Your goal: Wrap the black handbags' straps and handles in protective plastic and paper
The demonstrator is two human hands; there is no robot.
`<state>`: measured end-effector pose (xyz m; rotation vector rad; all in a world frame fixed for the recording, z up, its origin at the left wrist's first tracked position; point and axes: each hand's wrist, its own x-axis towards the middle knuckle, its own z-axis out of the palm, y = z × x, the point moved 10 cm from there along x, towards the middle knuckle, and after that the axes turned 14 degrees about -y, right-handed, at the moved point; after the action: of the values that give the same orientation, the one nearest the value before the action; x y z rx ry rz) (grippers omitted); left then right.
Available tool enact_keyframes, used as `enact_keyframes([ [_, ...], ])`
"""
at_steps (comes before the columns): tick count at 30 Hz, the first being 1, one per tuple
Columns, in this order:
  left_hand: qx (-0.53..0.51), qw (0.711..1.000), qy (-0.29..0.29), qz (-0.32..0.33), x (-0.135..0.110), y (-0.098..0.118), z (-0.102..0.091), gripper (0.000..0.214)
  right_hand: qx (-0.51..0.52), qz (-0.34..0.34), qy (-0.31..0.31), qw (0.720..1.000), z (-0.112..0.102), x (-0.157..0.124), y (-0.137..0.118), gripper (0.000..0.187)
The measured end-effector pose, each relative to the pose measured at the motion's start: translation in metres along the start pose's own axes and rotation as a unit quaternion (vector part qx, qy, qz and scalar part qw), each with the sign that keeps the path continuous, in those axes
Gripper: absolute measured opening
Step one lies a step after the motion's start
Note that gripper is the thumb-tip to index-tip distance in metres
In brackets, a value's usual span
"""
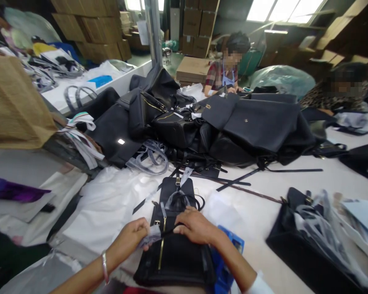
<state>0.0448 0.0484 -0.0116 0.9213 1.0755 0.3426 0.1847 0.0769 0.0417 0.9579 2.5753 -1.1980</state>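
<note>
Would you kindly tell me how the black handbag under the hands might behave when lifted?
The black handbag lies flat and sagging, so probably floppy, not stiff. The loose strap would likely dangle. The clear plastic on its handle may feel slippery.

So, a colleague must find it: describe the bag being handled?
On the white table, nearer than the heap of black bags, one black bag lies flat. It alone is touched by the left hand and right hand, a gold zip down its middle.

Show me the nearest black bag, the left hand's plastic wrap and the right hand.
black bag (184,257), head view, front panel beside the zip.
plastic wrap (152,236), head view, crumpled part by the left hand (134,236).
right hand (196,226), head view, its back.
</note>
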Motion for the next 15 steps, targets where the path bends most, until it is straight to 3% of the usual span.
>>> enact_keyframes([
  [5, 0.012, 1.000, 0.001, -0.004, 0.019, -0.005, 0.000, 0.016, -0.027, -0.045, 0.000, 0.999, 0.003, 0.014, -0.012, 0.020],
  [11, 0.016, 1.000, -0.002, -0.025, 0.025, 0.002, -0.005, 0.022, -0.003, 0.004, -0.005, 1.000, -0.004, 0.011, 0.030, 0.025],
  [15, 0.026, 0.999, 0.031, -0.024, 0.032, -0.003, -0.009, 0.018, -0.029, -0.009, 0.012, 0.999, -0.004, 0.021, 0.024, 0.022],
])
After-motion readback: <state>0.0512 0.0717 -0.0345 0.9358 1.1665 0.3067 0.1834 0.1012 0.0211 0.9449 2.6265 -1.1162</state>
